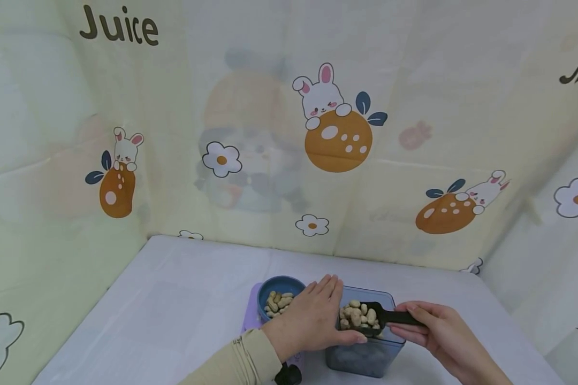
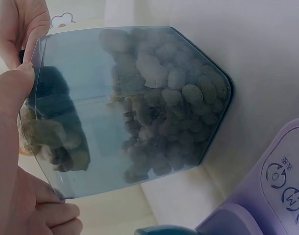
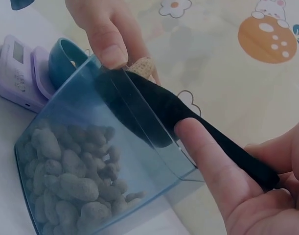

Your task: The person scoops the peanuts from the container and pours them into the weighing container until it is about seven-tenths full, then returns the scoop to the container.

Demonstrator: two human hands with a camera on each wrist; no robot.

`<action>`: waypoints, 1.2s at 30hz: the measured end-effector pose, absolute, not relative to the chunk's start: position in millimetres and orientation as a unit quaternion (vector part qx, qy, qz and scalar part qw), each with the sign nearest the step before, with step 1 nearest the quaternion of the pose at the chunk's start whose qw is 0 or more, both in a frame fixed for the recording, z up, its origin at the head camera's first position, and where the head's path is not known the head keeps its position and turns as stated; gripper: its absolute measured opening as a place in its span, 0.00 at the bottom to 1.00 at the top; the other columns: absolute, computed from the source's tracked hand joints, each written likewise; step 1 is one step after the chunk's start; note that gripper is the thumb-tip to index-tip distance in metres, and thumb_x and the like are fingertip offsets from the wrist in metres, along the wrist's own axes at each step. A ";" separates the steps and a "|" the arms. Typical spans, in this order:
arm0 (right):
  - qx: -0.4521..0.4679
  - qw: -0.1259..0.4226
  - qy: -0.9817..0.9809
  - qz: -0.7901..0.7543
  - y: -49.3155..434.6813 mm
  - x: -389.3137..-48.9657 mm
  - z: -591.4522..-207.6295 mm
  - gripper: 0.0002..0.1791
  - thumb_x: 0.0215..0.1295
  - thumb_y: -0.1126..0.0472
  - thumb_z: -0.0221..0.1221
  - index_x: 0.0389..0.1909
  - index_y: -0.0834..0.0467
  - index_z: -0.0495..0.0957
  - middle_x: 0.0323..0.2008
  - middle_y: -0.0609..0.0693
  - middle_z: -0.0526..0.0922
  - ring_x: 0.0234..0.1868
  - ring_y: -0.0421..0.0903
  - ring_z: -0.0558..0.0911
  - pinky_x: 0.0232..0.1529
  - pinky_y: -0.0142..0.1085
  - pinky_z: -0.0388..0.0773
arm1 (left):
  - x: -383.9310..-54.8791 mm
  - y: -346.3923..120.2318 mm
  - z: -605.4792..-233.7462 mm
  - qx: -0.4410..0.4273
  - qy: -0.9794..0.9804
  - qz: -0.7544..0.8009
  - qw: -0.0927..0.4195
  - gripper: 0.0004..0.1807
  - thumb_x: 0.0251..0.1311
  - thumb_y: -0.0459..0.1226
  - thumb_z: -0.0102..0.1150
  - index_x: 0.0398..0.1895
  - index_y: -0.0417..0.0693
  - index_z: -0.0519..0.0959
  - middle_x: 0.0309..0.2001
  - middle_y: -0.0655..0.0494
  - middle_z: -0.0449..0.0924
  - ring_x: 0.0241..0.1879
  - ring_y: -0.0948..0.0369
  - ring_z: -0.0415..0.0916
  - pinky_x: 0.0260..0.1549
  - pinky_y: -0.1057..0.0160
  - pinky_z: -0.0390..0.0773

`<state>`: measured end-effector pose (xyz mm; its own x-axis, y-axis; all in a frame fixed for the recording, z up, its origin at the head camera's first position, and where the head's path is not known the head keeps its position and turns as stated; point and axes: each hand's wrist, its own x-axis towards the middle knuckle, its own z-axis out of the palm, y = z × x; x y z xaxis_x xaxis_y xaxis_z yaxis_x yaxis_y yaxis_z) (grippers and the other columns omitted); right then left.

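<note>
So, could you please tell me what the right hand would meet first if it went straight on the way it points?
The right hand would probably meet the blue container first; the fingers lie right beside it, though whether they touch is unclear.

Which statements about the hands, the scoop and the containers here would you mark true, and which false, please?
1. The right hand holds the black scoop by its handle. True.
2. The black scoop is empty. False: it is loaded with peanuts.
3. The see-through container has peanuts inside. True.
4. The left hand is inside the blue bowl. False: it is at the rim of the see-through container.
5. The blue bowl stands on a purple scale. True.
6. The blue bowl has nothing in it. False: peanuts lie in it too.
</note>
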<state>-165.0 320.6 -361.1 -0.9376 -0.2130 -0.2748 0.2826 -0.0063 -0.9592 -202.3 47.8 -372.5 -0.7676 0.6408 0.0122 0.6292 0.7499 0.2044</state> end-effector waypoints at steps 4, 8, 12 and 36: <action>0.026 0.178 0.658 -0.731 325.5 -163.6 -361.6 0.17 0.78 0.57 0.49 0.52 0.65 0.79 0.48 0.52 0.83 0.50 0.47 0.87 0.55 0.41 0.81 | -201.9 48.3 -371.5 0.341 0.934 0.098 0.028 0.58 0.57 0.77 0.37 0.79 0.48 0.51 0.79 0.53 0.51 0.79 0.57 0.48 0.73 0.55 0.60; 0.029 0.180 0.634 -0.752 330.7 -162.1 -362.5 0.15 0.79 0.58 0.48 0.48 0.60 0.81 0.48 0.51 0.84 0.50 0.47 0.87 0.56 0.40 0.80 | -201.1 48.9 -371.0 0.341 0.934 0.101 0.028 0.58 0.57 0.77 0.38 0.79 0.47 0.51 0.79 0.52 0.51 0.79 0.57 0.48 0.73 0.55 0.60; 0.027 0.183 0.608 -0.772 336.2 -160.0 -362.5 0.15 0.79 0.58 0.46 0.46 0.58 0.82 0.48 0.52 0.85 0.51 0.48 0.86 0.56 0.39 0.80 | -200.5 49.0 -371.0 0.341 0.935 0.099 0.025 0.58 0.57 0.77 0.37 0.79 0.47 0.51 0.79 0.52 0.51 0.79 0.57 0.48 0.73 0.54 0.60; 0.024 0.177 0.583 -0.793 342.1 -155.5 -349.8 0.14 0.78 0.57 0.48 0.46 0.56 0.83 0.49 0.52 0.85 0.54 0.47 0.85 0.58 0.38 0.78 | -203.9 47.5 -378.2 0.322 0.921 0.207 0.075 0.60 0.55 0.77 0.42 0.81 0.49 0.45 0.80 0.53 0.46 0.79 0.57 0.44 0.75 0.52 0.57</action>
<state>-155.5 342.1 -349.8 -0.9363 -0.2527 -0.2437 0.3079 -0.2573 -0.9160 -203.9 47.5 -378.2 -0.7812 0.6243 -0.0054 0.5617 0.7067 0.4303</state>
